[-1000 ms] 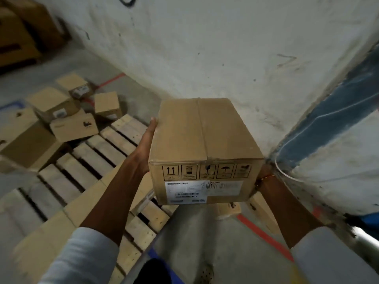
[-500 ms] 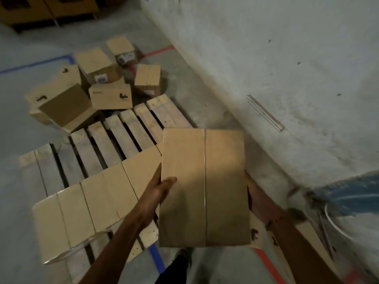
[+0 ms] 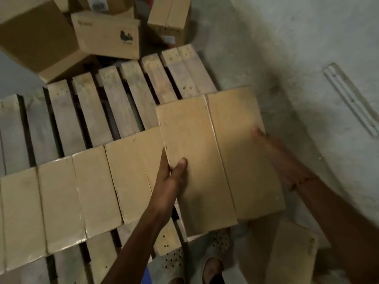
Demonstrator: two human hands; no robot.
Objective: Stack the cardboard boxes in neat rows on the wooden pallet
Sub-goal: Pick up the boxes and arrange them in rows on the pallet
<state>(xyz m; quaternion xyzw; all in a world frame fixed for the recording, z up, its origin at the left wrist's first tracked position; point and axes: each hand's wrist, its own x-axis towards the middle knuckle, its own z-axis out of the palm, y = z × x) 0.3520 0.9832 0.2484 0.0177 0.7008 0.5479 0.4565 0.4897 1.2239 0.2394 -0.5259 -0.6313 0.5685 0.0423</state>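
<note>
A closed cardboard box (image 3: 221, 160) fills the centre-right of the frame, seen from above, its top flaps meeting in a seam that runs roughly top to bottom. It sits at the right end of the row of boxes (image 3: 71, 199), tilted a little against them. Whether its underside already rests on the wooden pallet (image 3: 114, 99) cannot be told.

The left hand (image 3: 171, 177) grips the box's left edge at frame centre: the thumb lies flat on the top face and the fingers are tucked down the side, out of sight. The right hand (image 3: 272, 148) holds the opposite side at centre right; the picture is blurred there, but a thumb tip shows curled over the top edge, with a thin beaded band at the wrist.

The row of boxes runs from the held box toward the lower left, flat tops side by side, touching, along the near part of the pallet. Beyond them the pallet's pale, weathered slats lie bare, with dark gaps between and small nail holes near their ends.

At the upper left and top centre, loose boxes (image 3: 106, 33) lie heaped at odd angles at the pallet's far edge, one bearing a dark printed mark. Another flat carton (image 3: 287, 249) lies at the lower right, by the person's perforated shoe (image 3: 213, 261) at bottom centre.

The floor (image 3: 223, 37) is grey concrete, scuffed and stained. On the right rises a rough whitewashed wall (image 3: 328, 58) with a short pale strip (image 3: 350, 99) fixed slantwise on it.
</note>
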